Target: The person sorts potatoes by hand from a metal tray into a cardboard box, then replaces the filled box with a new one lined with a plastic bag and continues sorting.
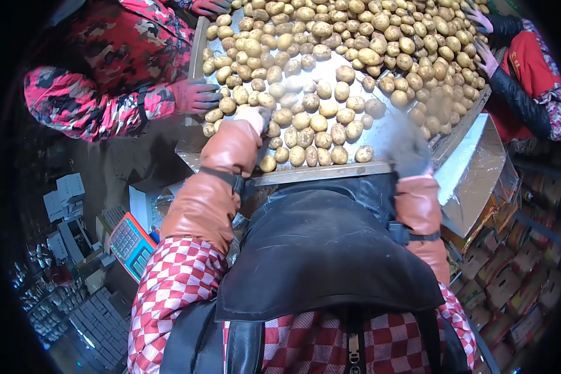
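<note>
Many potatoes (319, 122), tan and specked with soil, lie on a metal-topped sorting table (378, 145) before me. They are loosely spread near me and heaped at the back and right. My left hand (262, 117), gloved, rests among the potatoes on the left side; its fingers are mostly hidden, so any hold is unclear. Over the right front corner my right hand (407, 146) is a grey blur in a glove, and what it may hold does not show. Brown sleeve covers reach to both wrists.
A person in a camouflage jacket (121, 89) works at the left, a gloved hand (196, 96) by the potatoes. Another person's hands (486, 56) touch the heap at right. An open cardboard box (472, 177) stands below the right edge. A scale with a keypad (131, 243) sits lower left.
</note>
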Available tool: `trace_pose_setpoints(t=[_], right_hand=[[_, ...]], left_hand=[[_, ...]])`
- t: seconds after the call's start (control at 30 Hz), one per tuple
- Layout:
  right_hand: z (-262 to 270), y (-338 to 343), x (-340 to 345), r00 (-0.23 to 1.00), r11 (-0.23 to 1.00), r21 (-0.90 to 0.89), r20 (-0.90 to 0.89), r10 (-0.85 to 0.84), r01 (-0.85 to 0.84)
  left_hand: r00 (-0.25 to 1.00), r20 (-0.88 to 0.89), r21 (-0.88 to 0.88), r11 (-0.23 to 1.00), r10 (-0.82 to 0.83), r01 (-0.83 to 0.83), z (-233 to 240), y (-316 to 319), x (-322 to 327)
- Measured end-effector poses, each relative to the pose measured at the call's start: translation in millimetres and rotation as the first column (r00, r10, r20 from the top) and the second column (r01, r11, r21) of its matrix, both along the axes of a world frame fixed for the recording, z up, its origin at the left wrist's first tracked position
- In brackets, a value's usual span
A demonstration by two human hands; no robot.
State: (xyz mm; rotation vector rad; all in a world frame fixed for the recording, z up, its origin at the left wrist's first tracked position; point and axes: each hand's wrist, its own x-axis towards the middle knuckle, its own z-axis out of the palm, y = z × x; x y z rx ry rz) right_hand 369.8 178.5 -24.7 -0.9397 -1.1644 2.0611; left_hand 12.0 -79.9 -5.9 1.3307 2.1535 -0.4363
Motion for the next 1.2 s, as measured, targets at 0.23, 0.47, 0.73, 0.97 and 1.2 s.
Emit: trace_pose_setpoints(t=[0.23, 0.47, 0.73, 0.97, 1.2], right_hand=[[87, -80, -160, 0.521, 0.410, 0.370, 0.774, 0.360, -0.833], [36, -105, -245, 0.287, -0.112, 0.306, 0.944, 0.162, -0.945], [40, -104, -250, 0.256, -0.013, 0.260, 0.956, 0.140, -0.965], [15, -62, -186, 0.701, 0.735, -0.317, 0.236, 0.673, -0.599], [31, -80, -125, 0.977, 0.858, -0.475, -0.170, 0.128, -0.195]], left_hand=[[0.915, -0.041, 0.377, 0.854, 0.401, -0.357, 23, -43, 110], [0.920, -0.134, 0.107, 0.929, 0.367, -0.355, 7, 0, 95], [0.962, -0.113, 0.175, 0.958, 0.247, -0.225, 2, 0, 91], [0.832, 0.203, 0.433, 0.714, 0.517, -0.550, 63, -8, 87], [0.968, 0.239, 0.571, 0.796, 0.072, -0.200, 95, 95, 87]])
